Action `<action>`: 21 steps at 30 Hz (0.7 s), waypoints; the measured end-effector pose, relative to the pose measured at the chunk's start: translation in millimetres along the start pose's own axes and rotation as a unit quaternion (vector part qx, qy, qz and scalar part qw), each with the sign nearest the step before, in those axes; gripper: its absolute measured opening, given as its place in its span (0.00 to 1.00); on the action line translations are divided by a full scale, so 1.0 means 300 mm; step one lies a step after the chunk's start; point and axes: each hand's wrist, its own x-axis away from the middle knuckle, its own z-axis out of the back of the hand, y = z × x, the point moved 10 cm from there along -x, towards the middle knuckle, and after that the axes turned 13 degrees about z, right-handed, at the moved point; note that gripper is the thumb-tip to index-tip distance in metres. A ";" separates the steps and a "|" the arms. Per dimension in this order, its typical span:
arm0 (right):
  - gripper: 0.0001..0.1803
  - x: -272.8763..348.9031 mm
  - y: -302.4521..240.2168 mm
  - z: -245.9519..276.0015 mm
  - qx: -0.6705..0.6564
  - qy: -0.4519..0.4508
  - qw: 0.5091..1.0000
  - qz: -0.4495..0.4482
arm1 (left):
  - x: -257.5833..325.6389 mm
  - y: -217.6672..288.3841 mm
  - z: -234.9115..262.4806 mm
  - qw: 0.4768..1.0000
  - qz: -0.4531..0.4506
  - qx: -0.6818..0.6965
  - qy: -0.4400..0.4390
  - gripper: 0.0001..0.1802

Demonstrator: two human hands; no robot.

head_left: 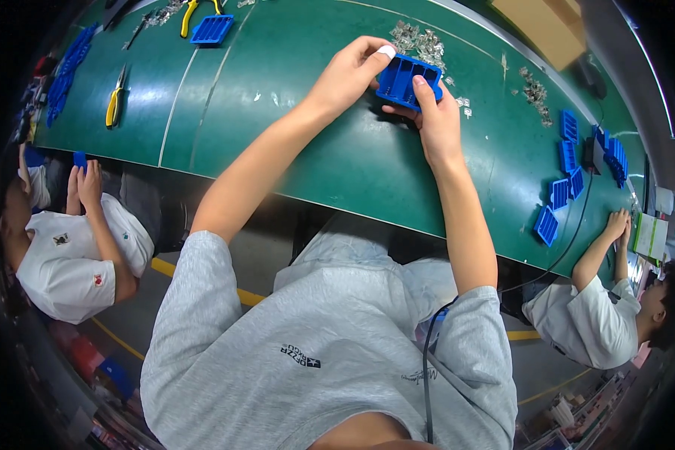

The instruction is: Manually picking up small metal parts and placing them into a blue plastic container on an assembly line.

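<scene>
A blue plastic battery holder (402,77) with several long slots is held above the green table, its open side facing up. My left hand (350,73) pinches its upper left corner; a white cover wraps the thumb's tip. My right hand (440,124) grips the right and near side, thumb over the rim and fingers underneath. Just beyond the holder lies a loose pile of small shiny metal clips (421,43). Whether a clip is between my left fingertips cannot be seen.
More metal clips (535,96) lie to the right, near several blue holders (559,193) and a black cable (580,217). Yellow-handled pliers (115,103) and another blue holder (212,30) are at left. Co-workers sit at left (75,247) and right (596,315).
</scene>
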 end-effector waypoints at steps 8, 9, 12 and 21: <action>0.21 0.010 -0.032 -0.016 0.025 -0.006 0.998 0.053 | 0.000 -0.047 -0.074 0.983 0.073 0.108 -0.130 0.20; 0.22 0.012 -0.037 -0.013 0.032 -0.004 0.997 0.071 | 0.004 -0.045 -0.074 0.983 0.073 0.107 -0.130 0.20; 0.24 0.019 -0.056 -0.011 0.046 0.001 0.992 0.114 | 0.026 -0.001 -0.090 0.973 0.035 0.157 -0.167 0.21; 0.24 0.042 -0.120 -0.019 0.214 -0.014 0.957 0.194 | 0.055 0.034 -0.059 0.980 0.007 0.154 -0.123 0.20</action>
